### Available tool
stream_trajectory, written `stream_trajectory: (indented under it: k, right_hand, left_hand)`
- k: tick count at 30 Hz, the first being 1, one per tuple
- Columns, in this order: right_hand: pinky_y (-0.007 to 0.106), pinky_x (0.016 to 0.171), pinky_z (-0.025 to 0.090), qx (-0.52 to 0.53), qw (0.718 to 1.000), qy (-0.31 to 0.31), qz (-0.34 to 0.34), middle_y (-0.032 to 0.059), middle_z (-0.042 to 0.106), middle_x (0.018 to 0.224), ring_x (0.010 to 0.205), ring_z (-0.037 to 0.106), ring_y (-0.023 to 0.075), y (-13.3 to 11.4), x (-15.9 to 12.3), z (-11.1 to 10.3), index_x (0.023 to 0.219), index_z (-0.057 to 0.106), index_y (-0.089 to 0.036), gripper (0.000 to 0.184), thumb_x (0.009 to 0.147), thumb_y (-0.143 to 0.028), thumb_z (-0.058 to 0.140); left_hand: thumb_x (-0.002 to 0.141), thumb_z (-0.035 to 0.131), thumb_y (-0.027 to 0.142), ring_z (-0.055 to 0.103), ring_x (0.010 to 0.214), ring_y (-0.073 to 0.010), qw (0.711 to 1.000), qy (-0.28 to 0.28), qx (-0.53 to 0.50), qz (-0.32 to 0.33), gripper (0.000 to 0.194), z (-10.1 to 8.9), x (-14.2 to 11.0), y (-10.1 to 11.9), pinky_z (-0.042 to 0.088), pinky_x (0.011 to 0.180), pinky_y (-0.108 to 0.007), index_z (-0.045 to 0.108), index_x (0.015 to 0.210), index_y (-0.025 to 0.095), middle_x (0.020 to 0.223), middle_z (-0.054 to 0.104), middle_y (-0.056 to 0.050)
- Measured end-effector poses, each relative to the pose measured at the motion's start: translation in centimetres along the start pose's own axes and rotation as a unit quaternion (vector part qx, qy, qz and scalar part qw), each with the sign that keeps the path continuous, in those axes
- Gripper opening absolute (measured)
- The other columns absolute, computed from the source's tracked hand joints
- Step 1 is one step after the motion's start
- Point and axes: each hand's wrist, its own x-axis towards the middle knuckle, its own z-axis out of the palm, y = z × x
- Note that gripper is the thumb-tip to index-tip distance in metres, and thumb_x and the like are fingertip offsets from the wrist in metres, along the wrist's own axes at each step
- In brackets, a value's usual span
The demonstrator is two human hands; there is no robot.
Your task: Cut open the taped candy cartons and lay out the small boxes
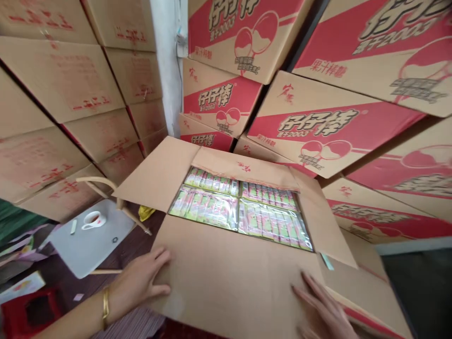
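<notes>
An open cardboard box (233, 278) lies in front of me with its flaps spread. Inside it are shrink-wrapped packs of green and pink packets (240, 212), tightly filling the box. My left hand (141, 280) rests flat on the left edge of the near flap, fingers spread; a gold bangle is on that wrist. At the lower right of the same flap my right hand (323, 308) lies with fingers stretched out, slightly blurred. Neither hand holds anything.
Stacked cartons with red and white print (318, 122) rise behind and to the right, plain brown cartons (63, 94) to the left. A small white table (92, 235) at lower left carries a cup (93, 220). A red stool (28, 310) stands in the bottom left corner.
</notes>
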Motion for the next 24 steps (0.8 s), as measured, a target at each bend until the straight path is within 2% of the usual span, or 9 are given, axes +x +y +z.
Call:
stream_trajectory:
  k: [2, 4, 8, 13, 17, 19, 21, 22, 24]
  right_hand:
    - [0.062, 0.105, 0.028, -0.107, 0.986, 0.113, 0.052, 0.0091, 0.025, 0.153, 0.139, 0.026, 0.0356, -1.9, 0.0, 3.3, 0.140, 0.044, -0.030, 0.061, 0.084, -0.053, 0.049]
    - [0.064, 0.106, 0.023, -0.159, 0.970, 0.169, 0.080, 0.0111, 0.020, 0.154, 0.141, 0.019, 0.0365, -2.8, 1.0, 7.1, 0.143, 0.038, -0.027, 0.065, 0.087, -0.057, 0.046]
    - [0.064, 0.104, 0.026, -0.184, 0.937, 0.280, 0.096, 0.0172, 0.008, 0.156, 0.142, 0.008, 0.0406, -1.1, 5.7, 13.9, 0.142, 0.037, -0.021, 0.066, 0.088, -0.057, 0.048]
    - [0.068, 0.102, 0.026, -0.139, 0.920, 0.346, 0.120, 0.0243, -0.018, 0.151, 0.140, -0.009, 0.0444, -1.2, 10.0, 17.0, 0.146, 0.018, -0.006, 0.065, 0.092, -0.033, 0.044]
    - [0.064, 0.106, 0.023, -0.107, 0.932, 0.326, 0.116, 0.0193, 0.003, 0.155, 0.142, 0.010, 0.0387, -3.0, 8.1, 13.0, 0.148, 0.019, -0.016, 0.066, 0.090, -0.037, 0.045]
    - [0.061, 0.111, 0.015, -0.117, 0.920, 0.345, 0.143, 0.0153, 0.018, 0.153, 0.140, 0.020, 0.0330, -2.0, 7.7, 8.8, 0.147, 0.023, -0.020, 0.062, 0.092, -0.041, 0.040]
    - [0.055, 0.115, 0.011, -0.111, 0.894, 0.368, 0.229, 0.0165, 0.017, 0.154, 0.142, 0.016, 0.0320, 0.4, 9.3, 4.1, 0.147, 0.027, -0.014, 0.066, 0.091, -0.047, 0.038]
    - [0.053, 0.115, 0.010, -0.084, 0.894, 0.344, 0.273, 0.0172, 0.019, 0.153, 0.142, 0.016, 0.0322, 1.9, 10.8, 1.8, 0.146, 0.030, -0.011, 0.068, 0.091, -0.049, 0.037]
    - [0.049, 0.115, 0.015, 0.028, 0.933, 0.181, 0.309, 0.0208, 0.031, 0.147, 0.139, 0.025, 0.0335, 5.0, 14.5, -1.8, 0.143, 0.034, -0.006, 0.074, 0.087, -0.052, 0.043]
  left_hand:
    - [0.080, 0.062, 0.034, 0.061, 0.095, -0.0243, 0.999, 0.009, 0.034, -0.003, 0.031, 3.0, 1.2, -1.5, 0.048, 0.083, -0.035, 0.059, 0.108, 0.021, 0.111, 0.058, -0.008]
    - [0.087, 0.053, 0.033, 0.064, 0.087, -0.0253, 0.996, 0.035, 0.085, -0.007, 0.028, 5.5, 3.1, -2.6, 0.049, 0.075, -0.036, 0.058, 0.111, 0.021, 0.109, 0.059, -0.008]
    - [0.092, 0.035, 0.038, 0.063, 0.075, -0.0302, 0.977, 0.149, 0.143, -0.050, 0.034, 9.2, 9.4, -3.1, 0.048, 0.061, -0.039, 0.058, 0.104, 0.016, 0.100, 0.060, -0.013]
    - [0.082, 0.041, 0.044, 0.062, 0.084, -0.0312, 0.926, 0.362, -0.037, -0.104, 0.031, 11.6, 15.6, -0.5, 0.051, 0.066, -0.039, 0.047, 0.089, 0.014, 0.095, 0.056, -0.017]
    - [0.073, 0.048, 0.044, 0.061, 0.079, -0.0264, 0.905, 0.371, -0.178, -0.111, 0.028, 11.9, 15.2, 0.5, 0.053, 0.073, -0.039, 0.040, 0.082, 0.019, 0.087, 0.052, -0.011]
    - [0.073, 0.048, 0.045, 0.061, 0.076, -0.0245, 0.913, 0.335, -0.213, -0.095, 0.028, 11.6, 14.0, 0.4, 0.053, 0.074, -0.039, 0.041, 0.081, 0.020, 0.085, 0.052, -0.009]
    - [0.073, 0.049, 0.050, 0.061, 0.078, -0.0252, 0.918, 0.312, -0.229, -0.091, 0.032, 11.4, 13.0, 0.3, 0.053, 0.076, -0.042, 0.043, 0.083, 0.020, 0.086, 0.052, -0.008]
    - [0.073, 0.051, 0.052, 0.062, 0.080, -0.0258, 0.916, 0.309, -0.238, -0.092, 0.036, 11.5, 12.6, 0.4, 0.053, 0.078, -0.043, 0.044, 0.084, 0.019, 0.088, 0.052, -0.008]
    - [0.069, 0.056, 0.057, 0.062, 0.084, -0.0261, 0.903, 0.318, -0.270, -0.099, 0.044, 11.7, 12.3, 0.7, 0.052, 0.082, -0.045, 0.045, 0.087, 0.018, 0.094, 0.052, -0.010]
